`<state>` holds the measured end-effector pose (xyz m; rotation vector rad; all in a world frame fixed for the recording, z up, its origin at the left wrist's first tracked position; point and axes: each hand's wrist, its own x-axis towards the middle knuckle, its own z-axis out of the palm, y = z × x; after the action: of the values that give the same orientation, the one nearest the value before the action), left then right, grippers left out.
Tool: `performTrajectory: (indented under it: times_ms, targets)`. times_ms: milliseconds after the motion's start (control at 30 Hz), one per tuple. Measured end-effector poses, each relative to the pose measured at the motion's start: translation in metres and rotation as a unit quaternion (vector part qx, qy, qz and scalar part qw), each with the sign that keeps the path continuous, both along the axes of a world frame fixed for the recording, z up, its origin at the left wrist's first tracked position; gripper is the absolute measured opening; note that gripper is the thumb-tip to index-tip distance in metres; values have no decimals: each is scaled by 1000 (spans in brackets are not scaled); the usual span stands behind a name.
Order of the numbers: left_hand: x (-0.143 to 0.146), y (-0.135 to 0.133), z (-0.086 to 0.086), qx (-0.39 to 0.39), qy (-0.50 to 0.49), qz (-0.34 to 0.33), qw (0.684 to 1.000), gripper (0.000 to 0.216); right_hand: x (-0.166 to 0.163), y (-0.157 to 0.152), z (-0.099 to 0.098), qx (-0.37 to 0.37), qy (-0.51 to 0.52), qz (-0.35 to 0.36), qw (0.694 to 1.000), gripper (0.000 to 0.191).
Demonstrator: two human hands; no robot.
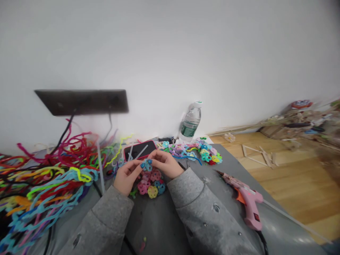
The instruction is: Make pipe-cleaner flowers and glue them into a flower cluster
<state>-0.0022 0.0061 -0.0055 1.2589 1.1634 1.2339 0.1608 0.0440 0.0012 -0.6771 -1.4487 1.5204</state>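
Observation:
My left hand [126, 175] and my right hand [165, 163] meet over the grey table [159, 219], both pinching a small blue pipe-cleaner flower [147, 165] between their fingertips. Just below the hands lies a cluster of joined pipe-cleaner flowers [151, 184] in pink, yellow and blue; whether the blue flower is joined to that cluster I cannot tell. Both arms wear grey sleeves.
A large tangle of coloured pipe cleaners [45, 180] fills the left. A red-cased phone [139, 149] lies behind the hands, with more flowers [193, 150] and a water bottle [190, 122] beyond. A pink glue gun [245, 200] lies at right. Wooden sticks [259, 156] rest on the floor.

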Motion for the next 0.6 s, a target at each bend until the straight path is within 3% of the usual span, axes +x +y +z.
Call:
performTrajectory:
  times_ms: [400,600]
  targets:
    - [0,-2,10,45,44,24,998,25,0,-1,2,-31,-6,10,999,27]
    - [2,-2,10,10,22,15,1000,26,-1,0,2,-68,-1,-3,998,27]
